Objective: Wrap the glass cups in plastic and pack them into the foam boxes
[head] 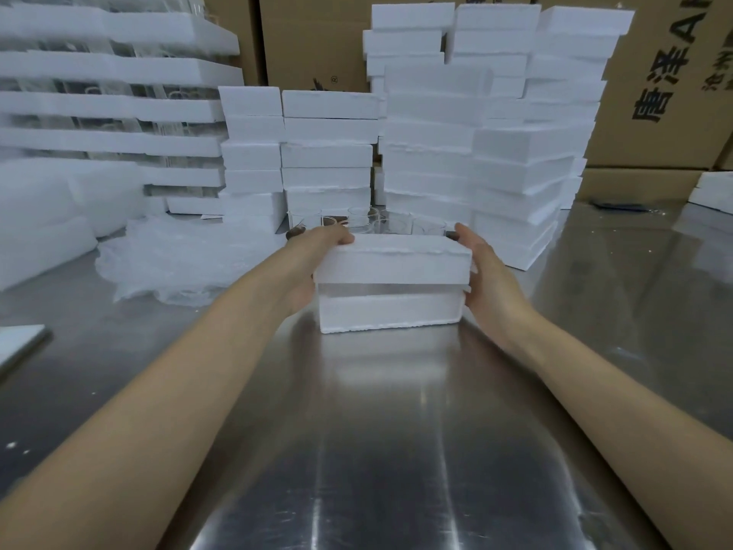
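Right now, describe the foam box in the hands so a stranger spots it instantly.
On the steel table, in front of the wall of stacked foam boxes and a row of glass cups, one foam box stands alone nearest the camera. The left hand and right hand hold its lid by the ends. Unlike its neighbours, the lid sits raised with a dark gap beneath.

I see a shiny steel bench (377, 430) flecked with white crumbs (11, 445). Behind it stand brown cardboard cartons (666, 93) printed with black characters. A small dark object (614, 206) lies at the bench's far right, near them.
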A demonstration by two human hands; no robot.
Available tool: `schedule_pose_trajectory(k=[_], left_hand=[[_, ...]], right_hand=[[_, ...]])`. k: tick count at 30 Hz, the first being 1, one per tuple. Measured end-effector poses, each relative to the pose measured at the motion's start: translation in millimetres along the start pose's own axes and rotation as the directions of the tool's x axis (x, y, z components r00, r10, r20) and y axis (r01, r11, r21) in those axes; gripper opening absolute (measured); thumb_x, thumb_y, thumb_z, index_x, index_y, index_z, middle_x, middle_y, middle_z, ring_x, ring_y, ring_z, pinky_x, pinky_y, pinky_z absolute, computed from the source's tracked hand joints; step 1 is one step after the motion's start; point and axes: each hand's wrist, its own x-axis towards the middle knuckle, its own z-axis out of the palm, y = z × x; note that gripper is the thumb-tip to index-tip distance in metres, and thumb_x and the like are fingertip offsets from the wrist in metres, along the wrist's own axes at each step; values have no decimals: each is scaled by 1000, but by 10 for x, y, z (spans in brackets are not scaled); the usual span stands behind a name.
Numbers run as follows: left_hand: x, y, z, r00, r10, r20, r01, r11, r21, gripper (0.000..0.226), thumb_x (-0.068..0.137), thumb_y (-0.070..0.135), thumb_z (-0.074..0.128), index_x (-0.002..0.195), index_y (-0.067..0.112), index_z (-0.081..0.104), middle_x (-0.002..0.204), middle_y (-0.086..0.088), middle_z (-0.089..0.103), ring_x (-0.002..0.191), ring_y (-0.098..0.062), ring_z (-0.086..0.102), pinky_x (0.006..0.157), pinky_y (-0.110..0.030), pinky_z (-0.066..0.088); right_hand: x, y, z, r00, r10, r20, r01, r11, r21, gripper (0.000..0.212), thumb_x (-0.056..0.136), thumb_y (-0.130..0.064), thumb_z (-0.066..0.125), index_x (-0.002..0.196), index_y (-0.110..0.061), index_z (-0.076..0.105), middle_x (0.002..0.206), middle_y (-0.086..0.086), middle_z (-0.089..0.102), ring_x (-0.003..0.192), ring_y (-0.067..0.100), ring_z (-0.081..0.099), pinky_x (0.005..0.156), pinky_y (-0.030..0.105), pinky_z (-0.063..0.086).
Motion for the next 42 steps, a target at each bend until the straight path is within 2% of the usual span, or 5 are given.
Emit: schedule_pose_trajectory(k=[3, 14, 27, 32, 42], left_hand=[[-59, 40, 35, 996, -70, 51, 74, 993, -89, 17, 86, 14, 61, 101, 18, 56, 97, -5, 59, 76, -19, 61, 48, -21, 52], [-12, -24, -30, 993, 57, 104, -55, 998, -14, 43, 91, 17, 58, 133, 12, 52, 129, -7, 62, 117, -23, 60, 104, -42, 45], [78, -184, 21, 996, 71, -44, -70, 997, 23, 57, 86, 26, 59, 139, 38, 43, 132, 7, 50, 116, -17, 54, 107, -36, 40], [76, -180, 41, 998, 49, -42, -52, 996, -75, 55, 89, 19, 57, 139, 33, 43, 111, 5, 60, 95, -18, 61, 80, -30, 50], [48, -185, -10, 999, 31, 38, -25, 987, -159, 55, 92, 18, 55, 142, 33, 39, 117, 6, 61, 105, -21, 62, 87, -37, 52]], right_hand=[[-8, -3, -33, 999, -4, -49, 0, 997, -75, 27, 97, -37, 42, 112, -41, 64, 104, -19, 70, 95, 7, 64, 68, 21, 48], [-16, 47, -25, 998, -32, 46, 47, 923, -381, 31, 81, -50, 33, 104, -56, 53, 114, -33, 52, 114, 0, 49, 106, 33, 36], [-24, 53, -52, 994, -34, 102, 77, 885, -460, 20, 79, -55, 29, 94, -57, 43, 99, -17, 55, 87, 2, 56, 78, 24, 39], [-1, 65, -91, 993, -45, 108, 94, 858, -505, 18, 81, -56, 26, 89, -62, 41, 99, -14, 54, 78, -4, 55, 71, 23, 36], [21, -80, -182, 967, 93, 235, 57, 825, -562, 22, 85, -60, 52, 101, -57, 37, 106, -40, 39, 88, -27, 50, 76, 16, 40]])
